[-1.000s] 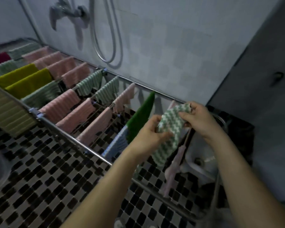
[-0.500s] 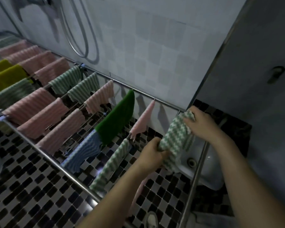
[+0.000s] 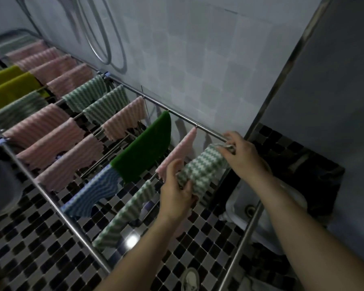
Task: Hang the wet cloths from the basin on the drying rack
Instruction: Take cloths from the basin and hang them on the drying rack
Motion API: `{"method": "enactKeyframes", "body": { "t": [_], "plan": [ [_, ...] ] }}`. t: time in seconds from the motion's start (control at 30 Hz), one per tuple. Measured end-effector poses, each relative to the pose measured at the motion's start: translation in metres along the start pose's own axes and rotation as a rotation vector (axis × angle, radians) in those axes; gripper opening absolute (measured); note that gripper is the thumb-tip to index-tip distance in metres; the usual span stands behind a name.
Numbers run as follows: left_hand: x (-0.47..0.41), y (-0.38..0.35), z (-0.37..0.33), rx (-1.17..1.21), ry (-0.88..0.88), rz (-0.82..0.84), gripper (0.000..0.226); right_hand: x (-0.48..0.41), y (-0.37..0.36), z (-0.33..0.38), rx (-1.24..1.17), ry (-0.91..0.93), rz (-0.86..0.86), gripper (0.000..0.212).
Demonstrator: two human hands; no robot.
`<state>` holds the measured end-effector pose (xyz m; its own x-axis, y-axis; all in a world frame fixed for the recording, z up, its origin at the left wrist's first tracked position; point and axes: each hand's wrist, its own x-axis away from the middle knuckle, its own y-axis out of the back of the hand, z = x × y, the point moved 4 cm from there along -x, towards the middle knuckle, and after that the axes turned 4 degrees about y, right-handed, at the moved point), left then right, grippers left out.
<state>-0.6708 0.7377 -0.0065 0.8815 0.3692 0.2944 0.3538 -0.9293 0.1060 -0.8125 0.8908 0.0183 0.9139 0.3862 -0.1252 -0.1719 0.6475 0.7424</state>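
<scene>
A green-and-white striped cloth (image 3: 202,169) is stretched between my hands over the last bar at the right end of the metal drying rack (image 3: 55,208). My left hand (image 3: 176,192) grips its near end. My right hand (image 3: 240,156) pinches its far end against the rack's back rail. Beside it hang a pink cloth (image 3: 177,156), a dark green cloth (image 3: 143,152), a blue striped one (image 3: 93,192) and another green striped one (image 3: 124,215). Several pink, green and yellow cloths fill the bars to the left. No basin of wet cloths shows plainly.
A white floor fixture with a drain (image 3: 248,208) lies under the rack's right end. The tiled wall with a shower hose (image 3: 105,45) runs behind the rack. A grey door or panel (image 3: 324,80) stands at the right. The floor is black-and-white mosaic tile (image 3: 29,248).
Both hands carried the green striped cloth from in front of me down onto the rack's right end and spread it along the bar. The view shifted right.
</scene>
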Motion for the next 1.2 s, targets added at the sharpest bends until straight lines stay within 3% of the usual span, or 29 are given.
{"method": "enactKeyframes", "body": {
  "t": [0.07, 0.17, 0.3, 0.5, 0.63, 0.8, 0.93, 1.0, 1.1, 1.2],
  "plan": [
    [-0.002, 0.001, 0.004, -0.087, -0.02, 0.001, 0.058, -0.005, -0.006, 0.0, -0.02, -0.031, 0.109, 0.054],
    [-0.002, 0.001, 0.004, -0.226, -0.023, 0.019, 0.03, -0.012, -0.01, -0.004, 0.031, -0.028, 0.161, 0.059],
    [-0.001, -0.001, 0.009, -0.366, -0.025, 0.051, 0.018, -0.022, -0.012, 0.0, 0.035, 0.016, 0.098, 0.053],
    [-0.003, 0.001, 0.008, -0.371, -0.068, -0.087, 0.016, -0.027, -0.012, 0.008, 0.048, 0.157, -0.095, 0.043],
    [-0.007, 0.002, 0.008, -0.286, -0.001, -0.089, 0.017, -0.012, -0.005, -0.005, 0.055, -0.023, -0.165, 0.027],
    [-0.005, 0.0, 0.01, -0.332, 0.066, 0.017, 0.016, 0.006, -0.006, -0.023, 0.065, -0.329, -0.056, 0.026],
    [-0.002, -0.002, 0.011, -0.526, 0.003, 0.027, 0.014, 0.012, -0.017, -0.028, -0.264, -0.419, -0.106, 0.013],
    [0.0, -0.004, 0.01, -0.583, -0.048, 0.016, 0.01, 0.013, -0.02, -0.026, -0.333, -0.43, -0.183, 0.024],
    [0.001, -0.006, 0.008, -0.606, -0.086, 0.017, 0.011, 0.013, -0.018, -0.024, -0.2, -0.353, -0.244, 0.012],
    [0.003, -0.002, 0.005, -0.491, -0.055, -0.013, 0.01, 0.01, -0.016, -0.025, -0.088, -0.273, -0.215, 0.017]
  ]
}}
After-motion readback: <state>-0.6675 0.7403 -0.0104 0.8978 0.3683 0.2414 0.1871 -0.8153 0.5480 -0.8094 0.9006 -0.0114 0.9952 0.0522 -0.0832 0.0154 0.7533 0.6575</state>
